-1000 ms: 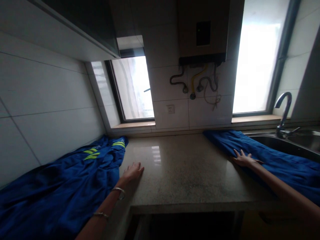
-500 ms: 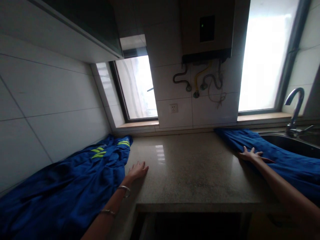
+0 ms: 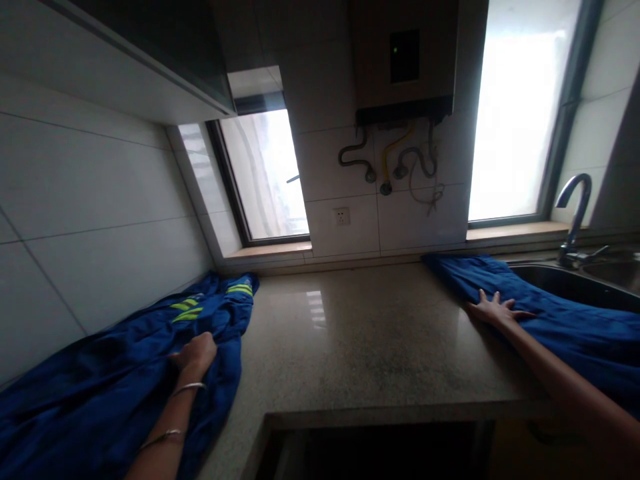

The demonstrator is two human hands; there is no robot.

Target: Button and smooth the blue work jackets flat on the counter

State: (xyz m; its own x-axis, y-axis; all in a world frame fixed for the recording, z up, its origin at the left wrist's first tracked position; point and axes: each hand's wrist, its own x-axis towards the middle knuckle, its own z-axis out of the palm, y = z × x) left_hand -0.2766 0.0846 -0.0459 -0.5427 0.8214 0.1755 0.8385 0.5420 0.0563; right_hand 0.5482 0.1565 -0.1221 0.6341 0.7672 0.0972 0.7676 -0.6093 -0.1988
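Observation:
A dark blue work garment with yellow-green stripes (image 3: 125, 387) lies rumpled on the counter at the left, against the tiled wall. My left hand (image 3: 197, 352), with two bangles on its wrist, is closed on the cloth near the stripes; the fingertips are partly hidden. On the right, a second blue garment (image 3: 565, 333) is spread along the counter beside the sink. My right hand (image 3: 495, 309) rests on that garment's near edge with its fingers spread flat.
Between the garments runs the speckled stone counter (image 3: 360, 333), with a dark opening (image 3: 390, 453) under its front edge. A sink (image 3: 550, 287) and curved faucet (image 3: 575, 220) stand at the right. A water heater (image 3: 405, 60) hangs above, and a cabinet (image 3: 140, 60) overhangs the left.
My left hand has moved left from the bare counter onto the striped garment, and its fingers have closed. My right hand stays spread on the other garment. The view has shifted slightly.

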